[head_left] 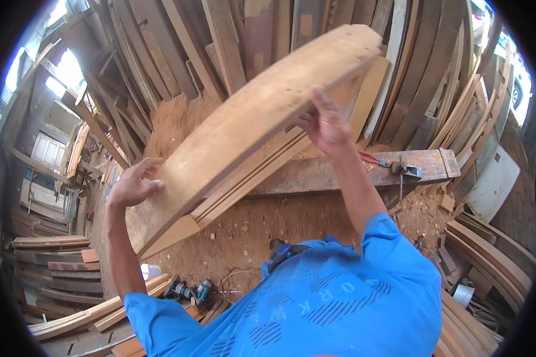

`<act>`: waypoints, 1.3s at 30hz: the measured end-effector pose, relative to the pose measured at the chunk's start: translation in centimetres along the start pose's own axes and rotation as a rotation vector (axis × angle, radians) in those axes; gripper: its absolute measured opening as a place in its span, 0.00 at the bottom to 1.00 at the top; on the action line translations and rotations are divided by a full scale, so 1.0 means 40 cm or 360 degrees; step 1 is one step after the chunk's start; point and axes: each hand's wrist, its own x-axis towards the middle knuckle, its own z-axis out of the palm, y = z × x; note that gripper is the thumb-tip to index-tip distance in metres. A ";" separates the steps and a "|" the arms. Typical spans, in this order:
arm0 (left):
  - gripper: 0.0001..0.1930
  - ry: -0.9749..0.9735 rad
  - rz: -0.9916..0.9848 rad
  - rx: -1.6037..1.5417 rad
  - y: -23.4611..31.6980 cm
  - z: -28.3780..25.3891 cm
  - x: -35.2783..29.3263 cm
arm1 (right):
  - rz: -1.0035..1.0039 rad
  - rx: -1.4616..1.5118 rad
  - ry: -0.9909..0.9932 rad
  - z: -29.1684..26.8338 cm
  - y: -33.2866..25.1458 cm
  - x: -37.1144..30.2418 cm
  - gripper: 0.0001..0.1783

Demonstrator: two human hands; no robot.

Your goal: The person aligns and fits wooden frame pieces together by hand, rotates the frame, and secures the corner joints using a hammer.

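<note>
**A long pale board (244, 113) slants from lower left to upper right**

The right hand (326, 124) is clamped on the board's near edge toward its upper-right end, thumb on the broad face, fingers hidden behind. The left hand (136, 181) is at the opposite end, on the outer edge, fingers curled and partly apart; whether it bears weight or merely steadies, I cannot tell.

The board lies between the two hands, raised in front of the body, its long axis running diagonally from one to the other and its far end reaching past the right hand. Its edges bow, though the lens may add to that.

Beyond and partly under it is a grooved timber (256, 183) on much the same slant. To the right, a thick wooden bench (333, 172) carries a metal clamp (406, 170) and red-handled pliers (372, 159). A power tool (202, 290) sits low on the left.

As for writing, the blue shirt (354, 321) bears pale capital lettering among striped hexagons; I can make out no label on the board.
</note>
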 end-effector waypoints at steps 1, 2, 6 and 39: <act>0.45 0.0205 -0.0150 0.0025 0.021 0.013 0.008 | 0.0038 -0.0072 0.0058 0.014 0.018 0.043 0.30; 0.45 0.0214 -0.0120 0.0030 0.045 0.039 0.018 | 0.0073 -0.0144 0.0124 0.022 0.029 0.078 0.29; 0.58 0.0920 -0.0236 0.0836 0.177 0.185 0.026 | 0.0057 -0.0282 0.0262 0.048 0.056 0.174 0.26; 0.50 0.0702 0.0172 0.0653 0.100 0.011 0.440 | -0.0074 -0.2313 0.1083 -0.602 -0.124 0.186 0.33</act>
